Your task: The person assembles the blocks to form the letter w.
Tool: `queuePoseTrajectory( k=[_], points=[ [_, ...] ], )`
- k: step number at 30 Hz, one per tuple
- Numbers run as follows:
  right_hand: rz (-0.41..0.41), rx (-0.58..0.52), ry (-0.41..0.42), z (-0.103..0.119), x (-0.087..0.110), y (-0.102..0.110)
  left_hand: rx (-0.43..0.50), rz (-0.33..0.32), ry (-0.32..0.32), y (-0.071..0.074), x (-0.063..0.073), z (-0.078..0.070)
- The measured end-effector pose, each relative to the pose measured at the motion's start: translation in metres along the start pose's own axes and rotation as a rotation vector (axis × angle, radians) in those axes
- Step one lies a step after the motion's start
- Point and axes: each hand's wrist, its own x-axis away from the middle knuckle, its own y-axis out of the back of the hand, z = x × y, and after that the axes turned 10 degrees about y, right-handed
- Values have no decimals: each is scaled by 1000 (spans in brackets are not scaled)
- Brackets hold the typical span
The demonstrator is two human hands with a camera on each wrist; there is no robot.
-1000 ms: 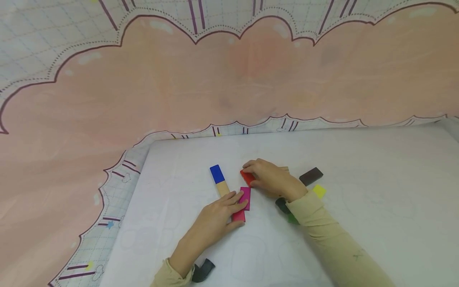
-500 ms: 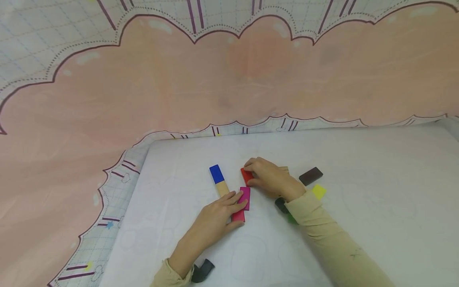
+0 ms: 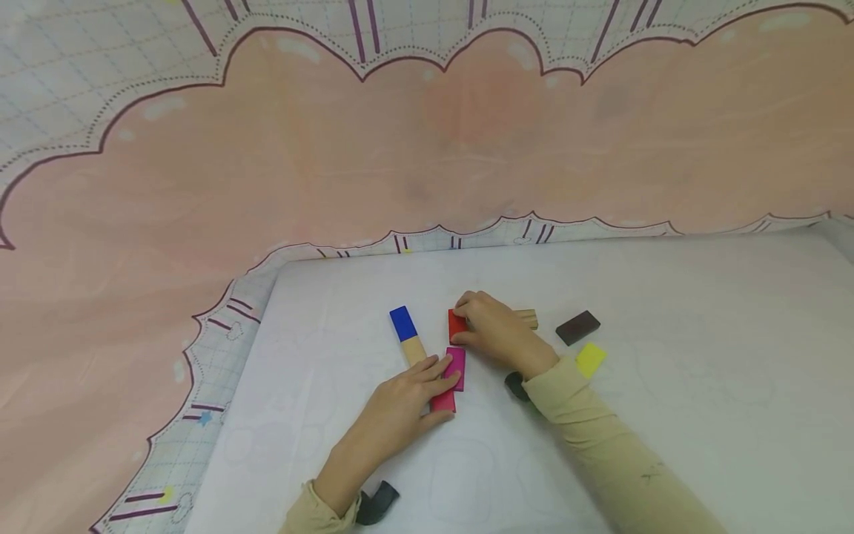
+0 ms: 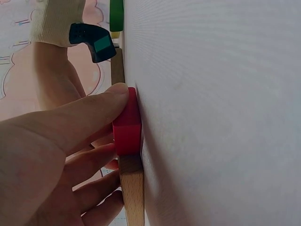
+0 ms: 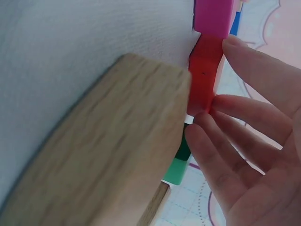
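Observation:
Across a pink-red block [image 3: 443, 402] and a magenta block [image 3: 455, 369], my left hand [image 3: 400, 397] rests with fingers spread. Its thumb touches the pink-red block [image 4: 127, 127] in the left wrist view. My right hand [image 3: 497, 330] pinches a red block [image 3: 457, 326] between thumb and fingers, just beyond the magenta one. In the right wrist view the red block [image 5: 205, 75] meets or nearly meets the magenta block [image 5: 214, 16]. A blue block [image 3: 403, 323] and a tan block [image 3: 414, 350] lie end to end, partly under my left fingers.
A dark brown block [image 3: 578, 327] and a yellow block [image 3: 590, 361] lie right of my right hand. A light wood block [image 3: 527, 319] is half hidden behind it. Near the right wrist camera a wood-grain block [image 5: 103, 141] looms, with a green block [image 5: 178, 168] beyond.
The red block has turned from slanted to nearly straight, more in line with the magenta block. My right hand has shifted slightly away from me with it. The left hand stays put.

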Motion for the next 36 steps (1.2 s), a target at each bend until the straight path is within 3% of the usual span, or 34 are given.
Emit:
queuePoseTrajectory(
  k=[17,36],
  points=[
    [-16,-8,-57,6,-1,-4,-1,-3,-2,-1,0,1],
    [-33,31,-22,8,3,-7,-8,-2,1,-1,0,1]
  ],
)
